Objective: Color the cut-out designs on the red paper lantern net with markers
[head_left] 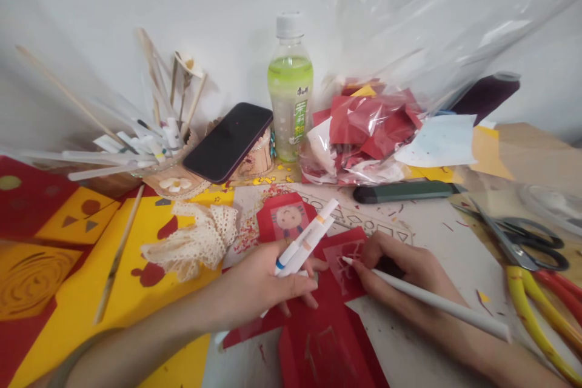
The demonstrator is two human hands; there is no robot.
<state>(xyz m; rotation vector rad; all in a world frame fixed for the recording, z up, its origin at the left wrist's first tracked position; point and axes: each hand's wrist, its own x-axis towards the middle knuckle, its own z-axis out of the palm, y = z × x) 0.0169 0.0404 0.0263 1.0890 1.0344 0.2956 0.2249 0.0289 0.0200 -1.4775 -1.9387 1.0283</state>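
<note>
In my left hand [254,285] are white marker pens [310,235], with blue and orange bands, held between thumb and fingers. Its other fingertips rest on a folded red paper piece [325,339] with faint line marks. My right hand [413,273] is closed around a slim white pen [439,300]. That pen's tip points at a small translucent patch [348,264] with pale strokes on the red paper. Whether the tip touches cannot be made out. Just beyond my left hand, a small drawn face [290,217] shows on another red flap.
A green drink bottle [290,97] and a phone [230,140] stand at the back. Scissors [516,242] and yellow handles [522,297] lie right. A green cutter [404,191], bag of red scraps [368,127], lace [195,239] and marker bundle [154,145] surround the work.
</note>
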